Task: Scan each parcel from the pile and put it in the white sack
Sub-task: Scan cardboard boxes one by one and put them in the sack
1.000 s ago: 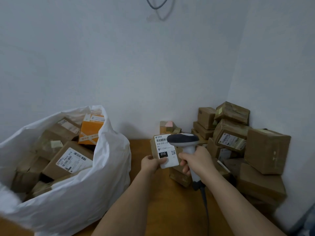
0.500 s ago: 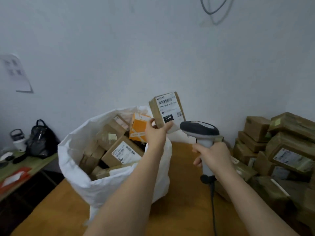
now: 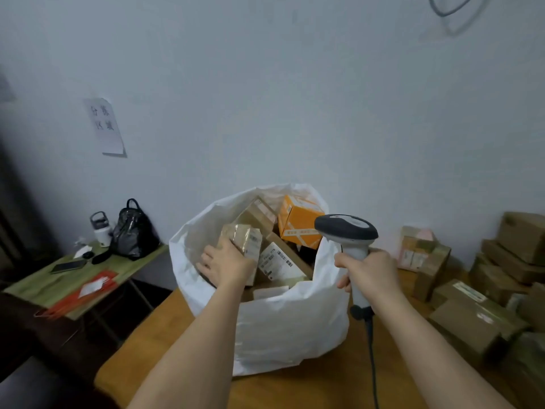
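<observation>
The white sack [image 3: 283, 323] stands open on the wooden table, holding several brown parcels and an orange box [image 3: 299, 221]. My left hand [image 3: 227, 264] is inside the sack's mouth, fingers around a small taped brown parcel [image 3: 246, 239] with a white label. My right hand [image 3: 370, 273] grips the handle of a grey-and-white barcode scanner [image 3: 346, 231], held upright beside the sack's right edge; its black cable hangs down. The pile of brown parcels [image 3: 483, 302] lies at the right against the wall.
The wooden table [image 3: 309, 388] carries the sack and pile. A low green side table [image 3: 44, 287] at the left holds a black backpack [image 3: 134, 231], a bottle, a phone and red-and-white papers. A paper sign [image 3: 106, 126] hangs on the wall.
My left hand carried the small parcel from in front of the scanner up, leftward and down into the sack. The view swung left. My right hand kept the scanner.
</observation>
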